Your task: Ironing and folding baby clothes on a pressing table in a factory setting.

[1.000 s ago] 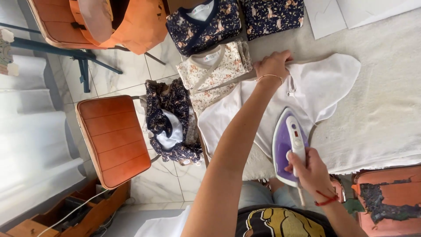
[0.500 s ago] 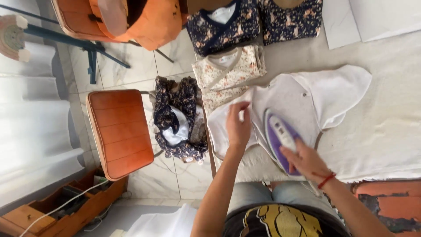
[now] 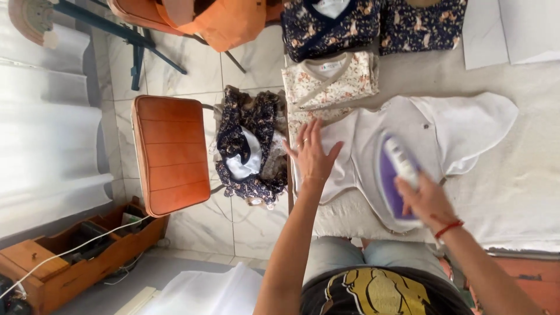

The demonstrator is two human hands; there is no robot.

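Note:
A white garment (image 3: 443,125) lies spread on the cloth-covered ironing table (image 3: 525,186). My right hand (image 3: 429,201) grips the handle of a purple and white iron (image 3: 394,175), which rests on the garment's near part. My left hand (image 3: 312,154) lies flat with fingers spread on the garment's left sleeve, near the table's left edge.
Folded patterned clothes (image 3: 329,79) and two dark floral ones (image 3: 373,20) lie at the table's far side. An orange chair (image 3: 169,154) stands to the left, beside a pile of dark floral clothing (image 3: 248,149). A wooden crate (image 3: 81,248) with a white cable sits on the floor.
My left hand drew back from the garment's collar to its left sleeve and flattened there. The iron slid slightly across the garment under my right hand.

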